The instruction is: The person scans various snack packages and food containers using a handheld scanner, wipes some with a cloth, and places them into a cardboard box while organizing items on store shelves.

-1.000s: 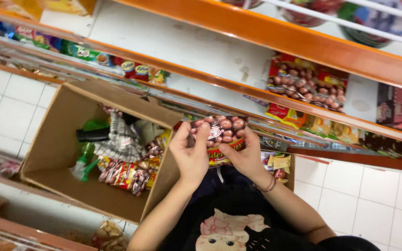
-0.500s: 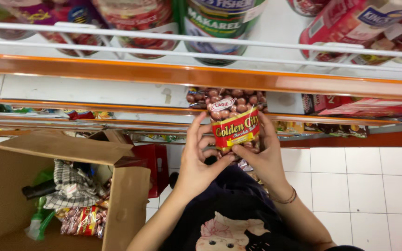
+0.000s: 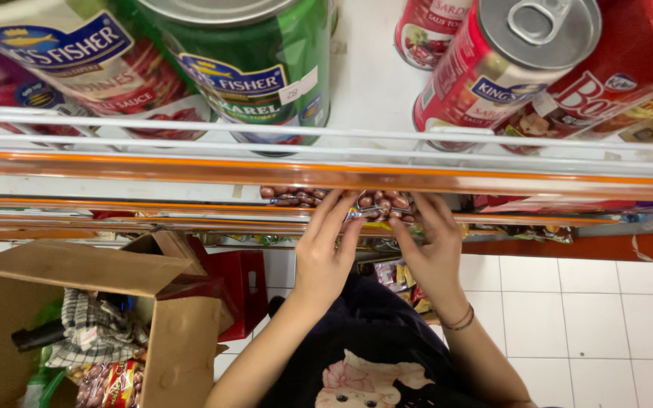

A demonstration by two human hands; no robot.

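packet of nuts raised to shelf, two hands gripping

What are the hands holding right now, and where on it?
Both hands grip one snack packet printed with brown nuts, mostly hidden behind the orange shelf edge. Left hand holds its near left side, right hand its near right side.

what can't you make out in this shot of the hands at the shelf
- Head view: most of the nut packet is hidden behind the orange shelf edge.
- Left hand and right hand: fingertips pass under that edge, so the grip is unclear.
- Cardboard box: cut off by the left and bottom edges.
- Cans: tops cropped by the frame.
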